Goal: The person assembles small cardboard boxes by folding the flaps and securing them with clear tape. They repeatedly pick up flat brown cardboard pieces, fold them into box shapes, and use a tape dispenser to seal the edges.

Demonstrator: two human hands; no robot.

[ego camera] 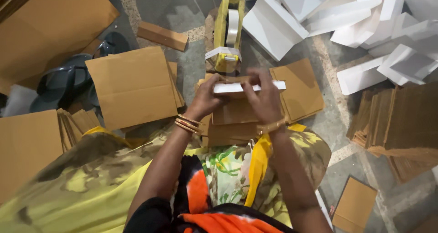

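The person's left hand (211, 97) and right hand (262, 98) both close on a flat white box (248, 86), a thin folded carton of smooth white card with crisp straight edges. The grip of each hand is closed on it: the left hand pinches its left end, the right hand's fingers curl over the top edge near the middle. The box is held edge-on to the camera, just above a low stack of brown cardboard pieces (237, 123) in front of the knees. Its long axis runs left to right across the view, nearly level, with the right end jutting free past the right hand.

Just beyond the box stands a yellow tape dispenser (228, 32), a hard plastic frame holding a roll of pale tape, with its length pointing away from the person.

Everything lies on a grey stone floor (182, 68) speckled with lighter patches. Matte corrugated sheets (132, 84) lie to the left, some fanned out in stacks, beside dark grey plastic chairs (64, 80). A heap of white folded cartons (365, 27) fills the upper right, and a ridged stack of brown board (401, 123) sits at the right edge. Thin gold bangles (188, 123) ring the left wrist, and yellow patterned cloth (91, 187) covers the lap
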